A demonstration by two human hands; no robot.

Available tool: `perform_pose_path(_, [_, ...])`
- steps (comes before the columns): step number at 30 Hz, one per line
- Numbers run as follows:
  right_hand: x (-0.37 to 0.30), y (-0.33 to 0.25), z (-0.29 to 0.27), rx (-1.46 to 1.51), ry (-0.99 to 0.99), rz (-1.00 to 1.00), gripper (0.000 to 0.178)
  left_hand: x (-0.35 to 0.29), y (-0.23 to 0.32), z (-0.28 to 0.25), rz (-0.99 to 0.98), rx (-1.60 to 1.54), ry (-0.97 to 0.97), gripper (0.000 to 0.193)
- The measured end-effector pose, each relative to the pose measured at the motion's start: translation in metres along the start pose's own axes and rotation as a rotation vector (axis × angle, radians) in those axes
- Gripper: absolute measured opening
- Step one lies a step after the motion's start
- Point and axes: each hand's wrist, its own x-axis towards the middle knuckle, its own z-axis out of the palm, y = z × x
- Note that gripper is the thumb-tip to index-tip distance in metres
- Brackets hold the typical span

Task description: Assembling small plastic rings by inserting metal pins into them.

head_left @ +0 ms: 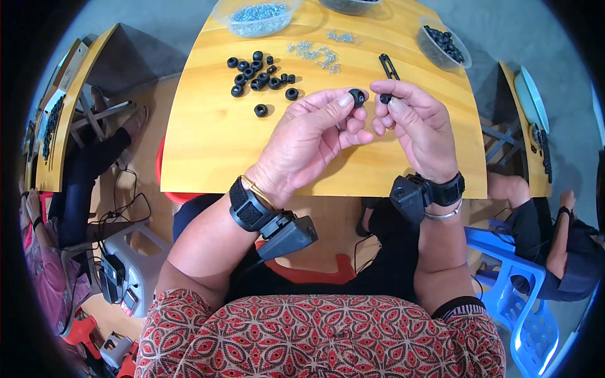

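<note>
Over the table's near half, my left hand (307, 135) pinches a black ball-shaped plastic piece (357, 97) between thumb and forefinger, its hole side showing. Close beside it, my right hand (421, 123) grips a smaller black plastic piece (385, 99) with thumb and fingertips. The two pieces are a little apart. Left of my hands lies a loose group of similar black round pieces (258, 84), some larger with holes, some smaller. One single ball piece (261, 111) sits nearest to my left hand. Beyond my hands are scattered tiny silvery pieces (315, 53), too small to make out.
A clear tub (259, 25) of tiny silvery pieces stands at the far left, another tub (350, 5) at the far edge, and a tub of black pieces (443, 47) at right. A slim black tool (389, 67) lies behind my right hand. Other people sit at both sides.
</note>
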Motion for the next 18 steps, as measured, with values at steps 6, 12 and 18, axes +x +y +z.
perform_pose_path(6, [-0.0002,-0.0001,0.0063,-0.061,0.066,-0.054,0.014,-0.0027,-0.0002,0.0022,0.0,0.058,0.034,0.024])
perform_pose_path(12, [0.0018,0.0043,0.0011,-0.143,0.059,-0.176,0.013,-0.0006,-0.0003,0.0031,-0.006,0.061,0.027,0.025])
perform_pose_path(18, [-0.0004,-0.0009,0.0059,-0.202,0.089,-0.123,0.013,0.0001,-0.0013,-0.0002,0.007,0.012,0.02,0.017])
